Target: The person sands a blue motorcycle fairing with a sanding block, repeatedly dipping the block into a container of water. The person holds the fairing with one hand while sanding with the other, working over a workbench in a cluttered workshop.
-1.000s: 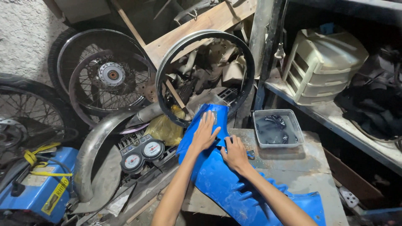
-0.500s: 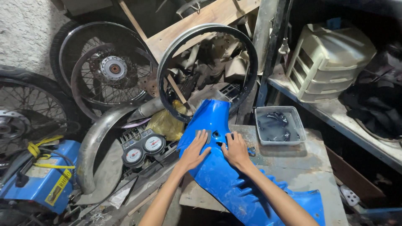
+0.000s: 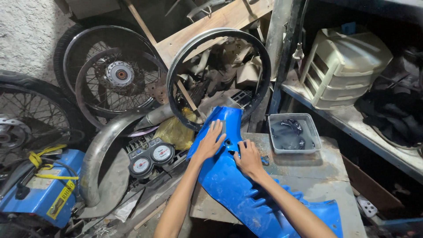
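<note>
A long blue plastic motorcycle body panel (image 3: 238, 189) lies across a worn grey work surface (image 3: 308, 172), its narrow end pointing up and away from me. My left hand (image 3: 210, 142) rests flat on the upper left part of the panel, fingers spread. Beside a small hole in the panel, my right hand (image 3: 248, 157) presses down with fingers together. Neither hand grips anything; both lie on the panel's face.
A clear plastic tray (image 3: 291, 132) with dark parts sits beyond the panel. A bare black wheel rim (image 3: 176, 79) leans behind it, spoked wheels (image 3: 114, 75) to the left. Twin round gauges (image 3: 152, 158), a chrome mudguard (image 3: 99, 154), a blue machine (image 3: 39, 194) and a shelf with a cream drawer unit (image 3: 348, 66) surround.
My left hand has slid back up the panel after dropping lower half a second ago. My right hand stays near the hole. My view has shifted slightly.
</note>
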